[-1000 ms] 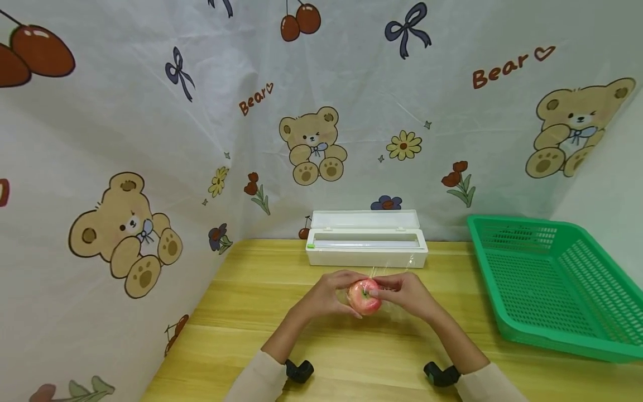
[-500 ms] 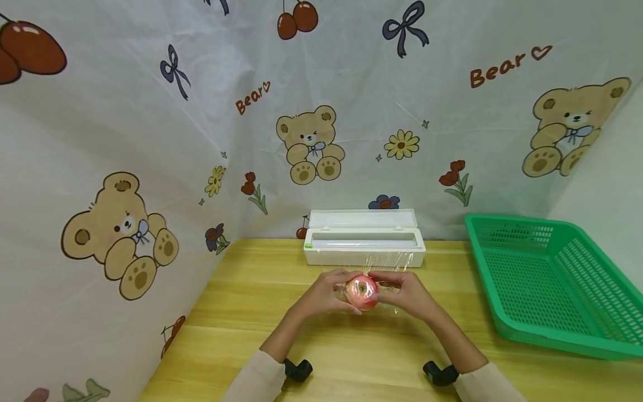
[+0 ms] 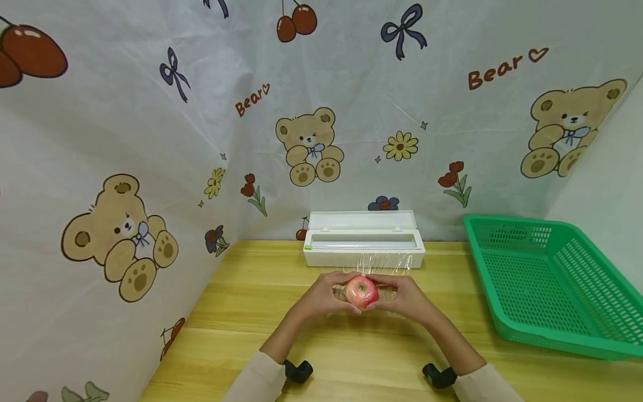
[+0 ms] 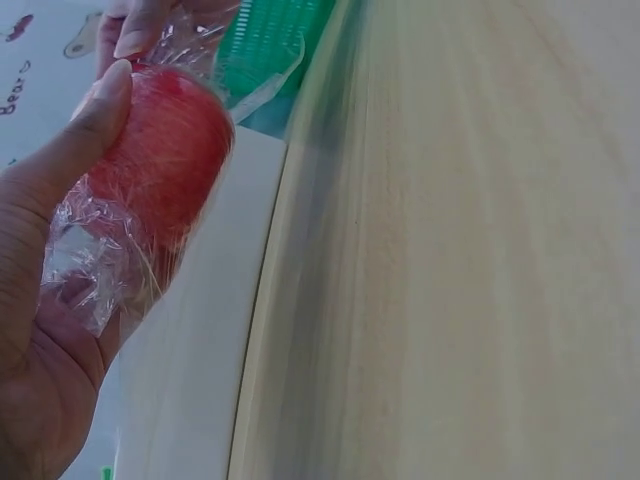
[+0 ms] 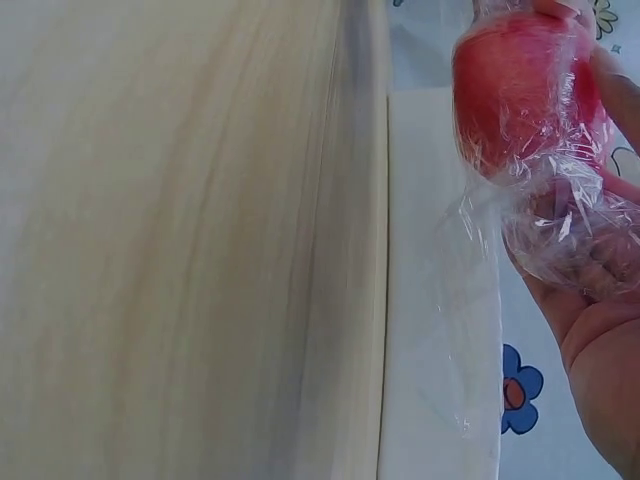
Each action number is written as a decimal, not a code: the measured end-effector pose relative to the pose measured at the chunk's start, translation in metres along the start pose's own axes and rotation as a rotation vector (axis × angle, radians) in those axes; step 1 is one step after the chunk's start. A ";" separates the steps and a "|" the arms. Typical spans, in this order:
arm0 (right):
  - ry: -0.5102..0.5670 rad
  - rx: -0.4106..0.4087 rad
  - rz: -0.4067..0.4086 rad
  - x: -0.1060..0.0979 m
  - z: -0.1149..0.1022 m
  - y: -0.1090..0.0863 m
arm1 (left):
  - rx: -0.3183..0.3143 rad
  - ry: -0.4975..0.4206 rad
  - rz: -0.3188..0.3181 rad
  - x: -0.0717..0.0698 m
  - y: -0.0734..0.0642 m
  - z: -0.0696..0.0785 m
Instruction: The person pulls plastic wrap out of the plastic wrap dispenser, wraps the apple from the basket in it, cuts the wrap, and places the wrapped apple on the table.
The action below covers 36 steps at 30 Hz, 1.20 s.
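A red and pink apple (image 3: 361,291) sits between both hands, covered by clear plastic wrap (image 5: 565,215). My left hand (image 3: 324,294) grips it from the left, with the thumb along its near side in the left wrist view. From the right my right hand (image 3: 403,298) holds it, thumb at the front and fingers behind. Crumpled film bunches into both palms. A loose sheet of the wrap spreads behind the apple, in front of a white cling film box (image 3: 364,258) whose lid stands up, with a roll inside.
At the right stands a green plastic basket (image 3: 522,335) with slotted walls. The wooden table (image 3: 351,363) ends at a printed cloth (image 3: 361,72) with bears behind and to the left. A black strap piece (image 3: 298,371) sits at each wrist.
The apple has been turned so its stem end faces more upward. My right thumb has shifted from over its top to the near right side; the film behind spreads wider.
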State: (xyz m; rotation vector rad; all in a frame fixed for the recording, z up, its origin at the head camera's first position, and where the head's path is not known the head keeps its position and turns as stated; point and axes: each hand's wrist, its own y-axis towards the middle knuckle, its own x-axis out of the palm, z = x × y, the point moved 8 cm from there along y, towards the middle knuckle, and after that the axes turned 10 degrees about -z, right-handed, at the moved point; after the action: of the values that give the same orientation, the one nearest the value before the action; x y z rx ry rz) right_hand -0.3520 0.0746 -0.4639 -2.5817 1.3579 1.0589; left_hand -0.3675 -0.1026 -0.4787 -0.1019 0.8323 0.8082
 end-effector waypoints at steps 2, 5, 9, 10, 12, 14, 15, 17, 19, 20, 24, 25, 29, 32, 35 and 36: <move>-0.002 -0.007 -0.010 0.001 0.001 0.000 | -0.001 -0.006 -0.007 0.000 0.000 -0.001; 0.013 -0.022 -0.027 0.003 0.002 0.001 | -0.004 -0.010 -0.022 0.001 0.001 -0.002; 0.033 -0.029 -0.045 0.005 0.006 0.002 | -0.025 -0.036 -0.041 0.002 0.002 -0.005; 0.037 -0.026 -0.046 0.005 0.006 0.002 | -0.035 -0.046 -0.045 0.002 0.001 -0.006; 0.043 -0.018 -0.044 0.005 0.007 0.002 | -0.055 -0.076 -0.052 0.003 0.001 -0.008; 0.046 -0.007 -0.036 0.005 0.007 0.002 | -0.077 -0.109 -0.054 0.003 0.001 -0.010; 0.047 -0.001 -0.031 0.004 0.007 0.002 | -0.086 -0.127 -0.054 0.003 0.000 -0.012; 0.046 0.012 -0.019 0.003 0.008 0.002 | -0.103 -0.154 -0.054 0.003 0.000 -0.014; 0.042 0.027 -0.012 0.003 0.009 0.001 | -0.114 -0.164 -0.055 0.003 0.001 -0.016; 0.040 0.033 -0.011 0.003 0.009 0.001 | -0.115 -0.163 -0.056 0.003 0.001 -0.017; 0.051 0.057 -0.017 0.004 0.011 0.001 | -0.119 -0.150 -0.063 0.003 0.003 -0.020; 0.054 0.062 -0.017 0.004 0.011 0.001 | -0.120 -0.151 -0.066 0.003 0.003 -0.020; 0.054 0.078 -0.008 0.004 0.012 0.001 | -0.127 -0.175 -0.072 0.002 0.003 -0.020; 0.048 0.077 0.005 0.004 0.012 0.001 | -0.130 -0.187 -0.075 0.001 0.004 -0.020; 0.075 0.058 0.013 0.004 0.012 0.001 | -0.144 -0.195 -0.077 0.002 0.006 -0.021; 0.082 0.052 0.014 0.004 0.012 0.001 | -0.151 -0.201 -0.076 0.002 0.006 -0.022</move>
State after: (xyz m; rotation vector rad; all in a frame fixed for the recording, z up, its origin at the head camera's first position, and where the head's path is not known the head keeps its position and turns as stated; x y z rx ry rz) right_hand -0.3579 0.0750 -0.4750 -2.6084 1.4038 0.9161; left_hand -0.3844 -0.1055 -0.4938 -0.1826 0.5745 0.7946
